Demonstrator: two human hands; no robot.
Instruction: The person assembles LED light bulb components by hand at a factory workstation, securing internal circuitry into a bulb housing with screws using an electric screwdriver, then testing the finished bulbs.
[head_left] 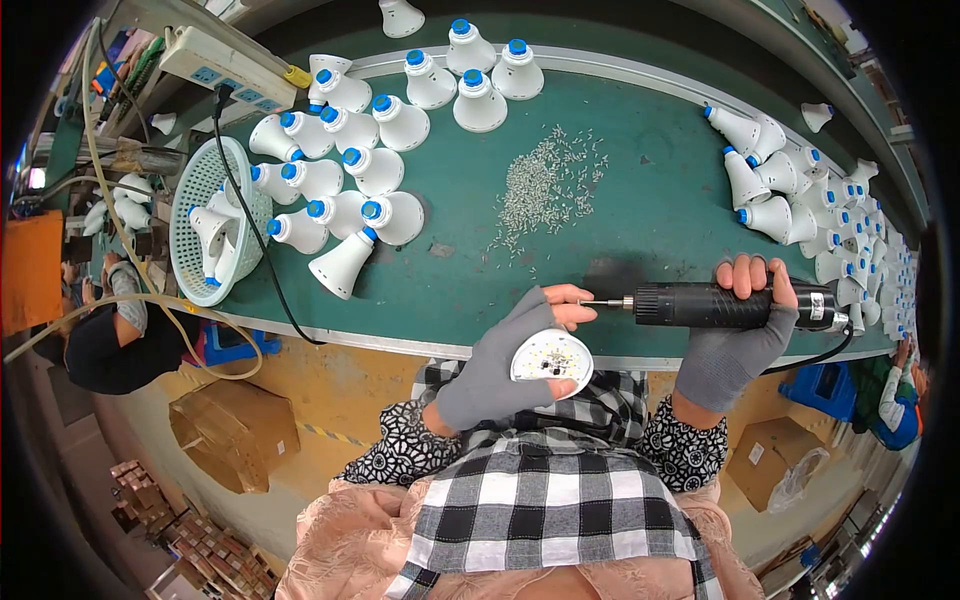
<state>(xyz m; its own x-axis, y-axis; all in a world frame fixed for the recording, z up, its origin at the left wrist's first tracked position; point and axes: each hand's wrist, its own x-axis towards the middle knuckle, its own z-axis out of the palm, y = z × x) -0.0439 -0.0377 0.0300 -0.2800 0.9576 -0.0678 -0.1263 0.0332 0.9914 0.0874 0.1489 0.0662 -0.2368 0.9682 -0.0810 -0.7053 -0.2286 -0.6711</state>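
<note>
In the head view my left hand (505, 370), in a grey fingerless glove, grips a white bulb housing (518, 372). Its open face shows a round LED board (556, 358) turned up toward me. The thumb lies on the board's lower edge, while the index and middle fingertips meet at the bit of the electric screwdriver (700, 305). Whether a screw sits at that tip is too small to tell. My right hand (742, 335), gloved alike, wraps round the black screwdriver body, which is held level and points left. A pile of small screws (545, 190) lies beyond on the green table (450, 285).
Several white bulb housings with blue caps (400, 125) stand at the left, and many more (840, 220) crowd the right. A pale green basket (178, 245) holds some. A black cable (240, 180) runs from the power strip (215, 65) over the table edge. Co-workers sit at both sides.
</note>
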